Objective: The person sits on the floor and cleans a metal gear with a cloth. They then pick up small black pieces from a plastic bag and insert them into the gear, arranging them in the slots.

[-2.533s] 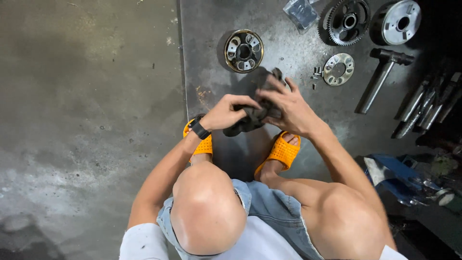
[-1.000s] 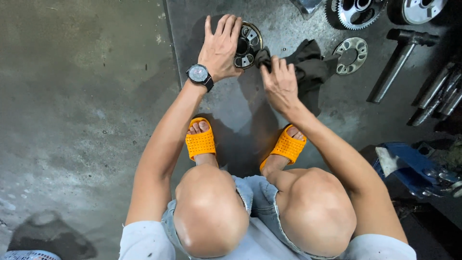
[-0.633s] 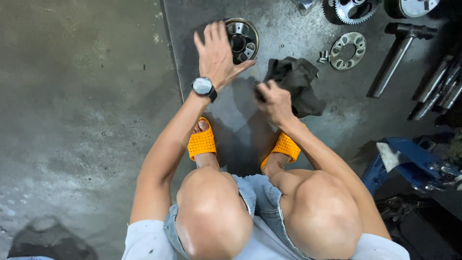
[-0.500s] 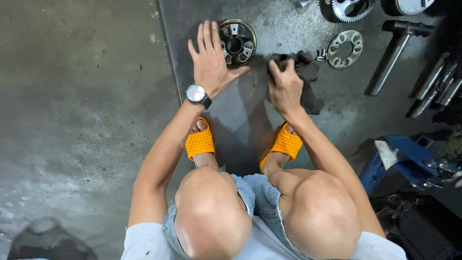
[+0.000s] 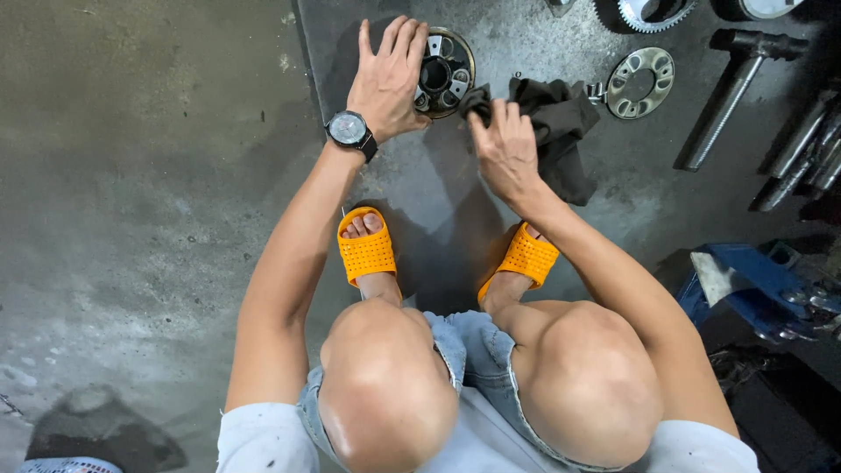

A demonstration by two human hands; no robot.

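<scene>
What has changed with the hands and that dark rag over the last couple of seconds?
Both hands held the dark rag bunched together near the knees. Then the left hand let go and reached out onto the round metal hub, while the right hand carried the rag forward beside it. The parts on the floor stayed put.

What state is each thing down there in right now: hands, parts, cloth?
left hand: fingers spread, resting on the round metal hub
right hand: gripping the dark rag
round metal hub: lying flat on the floor
dark rag: crumpled, partly on the floor
ring plate: lying flat, untouched
long metal tool: lying down, untouched
</scene>
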